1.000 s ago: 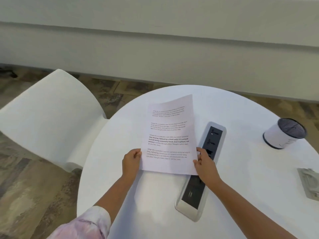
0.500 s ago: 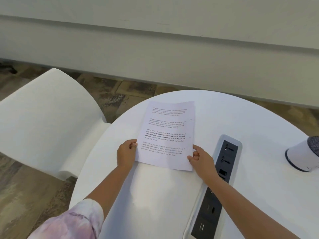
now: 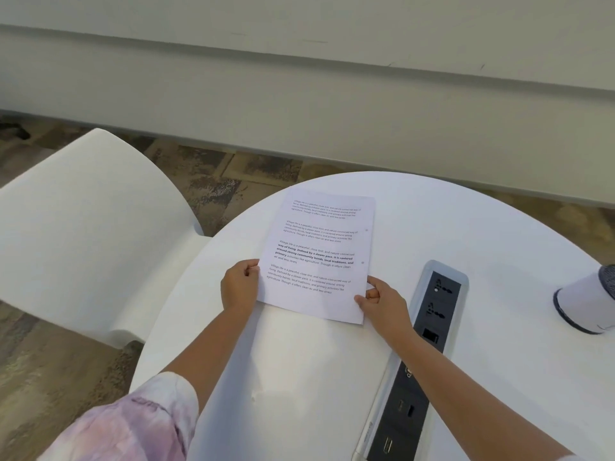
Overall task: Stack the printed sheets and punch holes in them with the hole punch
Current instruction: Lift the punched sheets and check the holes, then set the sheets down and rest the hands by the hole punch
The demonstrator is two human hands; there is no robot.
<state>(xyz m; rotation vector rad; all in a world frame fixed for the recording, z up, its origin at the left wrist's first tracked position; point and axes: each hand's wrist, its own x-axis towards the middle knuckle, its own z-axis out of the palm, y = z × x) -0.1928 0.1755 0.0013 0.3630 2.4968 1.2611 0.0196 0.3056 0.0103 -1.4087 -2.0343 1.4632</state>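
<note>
The white printed sheets of paper point(image 3: 319, 257) lie flat on the round white surface point(image 3: 466, 227), toward its 10 o'clock side, with their long edge running toward 12 o'clock and two small punched holes showing along their right margin. The left hand point(image 3: 240, 285) pinches the sheets' left edge near the bottom corner, and the right hand point(image 3: 386, 302) pinches the lower right edge, so each grip is narrow and holds paper; how many sheets lie in the pile cannot be told. Just beside the right hand, at 3 o'clock of the sheets, a grey recessed socket strip point(image 3: 429, 331) runs along the surface, and a white cylindrical speaker with a dark fabric top point(image 3: 589, 304) sits well apart at the 3 o'clock rim. A white curved chair point(image 3: 83, 227) stands at 9 o'clock. No hole punch is in view. Judging by the holes, the punching seems at least partly done, and the step in hand looks like squaring or setting down the pile. To do it well, both hands should press the edges flush against each other, keep the corners aligned, and release evenly so no sheet slides out toward the socket strip.
</note>
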